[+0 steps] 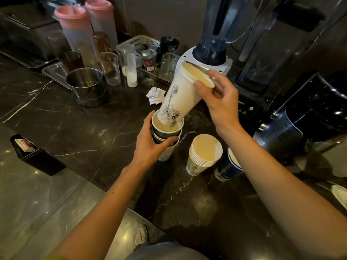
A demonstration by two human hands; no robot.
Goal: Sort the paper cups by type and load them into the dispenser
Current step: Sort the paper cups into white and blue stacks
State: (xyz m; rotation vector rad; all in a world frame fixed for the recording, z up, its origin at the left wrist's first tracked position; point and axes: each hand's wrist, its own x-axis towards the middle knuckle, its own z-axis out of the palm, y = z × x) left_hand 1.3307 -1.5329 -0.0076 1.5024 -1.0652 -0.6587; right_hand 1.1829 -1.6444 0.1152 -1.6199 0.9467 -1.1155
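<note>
Left fingers (167,140) wrapped tight around a mixed cup stack (166,135), thumb on the far-left side of the rims, fingertips curled across the front. Left hand (150,145) comes in from bottom-left, forearm angled up and right, palm facing the stack. Stack is held just above the dark marble counter (75,132): at least two dark-blue cups nested at the top, a white-bodied cup at the bottom.

Right hand (219,102) comes in from lower right, wrist bent, thumb pressed on the top rim of a tall white cup stack (180,94), the other fingers behind it, mostly hidden. That stack is tilted, top leaning right toward the blender, bottom end sitting inside the mouth of the mixed stack. Printed line drawing on its side. Cup count in it: cannot tell; a few rims show at the top.

Standing free on the counter, near the right forearm: one white cup pile (203,154), about six rims visible; one dark-blue cup pile (228,167) just right of it, partly hidden by the forearm, count unclear.

So four cup groups total: two in hand, two on the counter. Dispenser not identifiable.

Behind: two blenders (212,44), two pink-lidded jugs (75,27), one steel bucket (86,85).
</note>
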